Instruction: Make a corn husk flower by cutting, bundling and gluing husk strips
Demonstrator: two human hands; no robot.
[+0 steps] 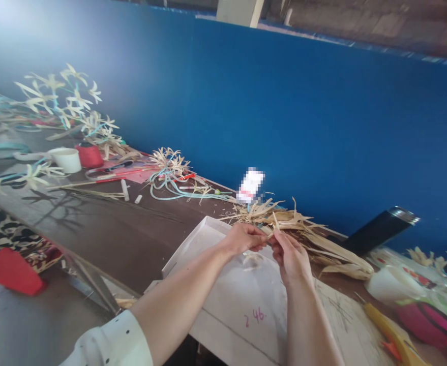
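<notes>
The worktop (147, 223) spreads below the fingers (254, 240); the tray (195, 241) lies under them, husks (322, 239) just beyond. Left hand (246, 238) and right hand (292, 256) pinch a strip (275, 221) between them — seemingly mid-working, so the next move calls for light, steady fingertips.

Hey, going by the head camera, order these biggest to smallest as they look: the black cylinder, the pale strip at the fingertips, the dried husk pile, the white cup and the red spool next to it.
1. Dried husk pile
2. Black cylinder
3. White cup and red spool: too alike to rank
4. Pale strip
</notes>
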